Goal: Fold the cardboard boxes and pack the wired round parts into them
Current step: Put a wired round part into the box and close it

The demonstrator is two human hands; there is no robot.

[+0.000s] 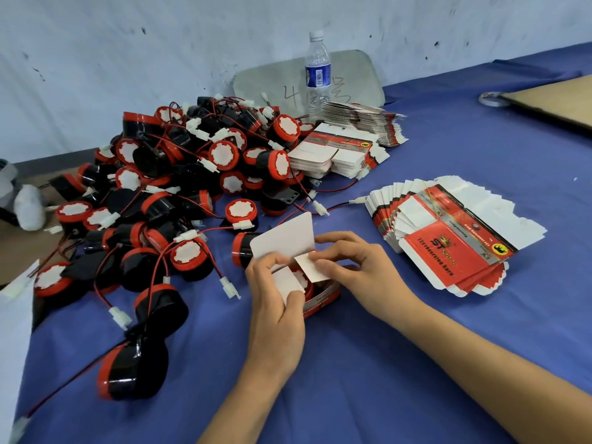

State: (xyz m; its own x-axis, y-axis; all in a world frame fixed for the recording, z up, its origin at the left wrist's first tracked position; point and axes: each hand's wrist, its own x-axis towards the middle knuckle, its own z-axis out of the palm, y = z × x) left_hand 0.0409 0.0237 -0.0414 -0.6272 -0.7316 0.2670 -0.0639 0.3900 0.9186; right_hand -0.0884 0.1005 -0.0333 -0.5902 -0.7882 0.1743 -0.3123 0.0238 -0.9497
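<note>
- Left hand (275, 296) grips the box (322, 299); right hand (349, 270) pinches a flap (315, 267).
- Risk: a wire caught under the flaps could buckle the lid (285, 237).

I see a clear plastic water bottle (317, 72) standing before a grey rounded panel (272, 81) on the blue tablecloth (480, 149); a brown board (557, 100) lies far right.

wall (224, 43): pale bluish white, scuffed with dark marks. table (448, 161): covered in blue cloth, creased at far right. grey rounded board (352, 75) leans against wall at table's back edge. lighting even, soft shadows.
</note>
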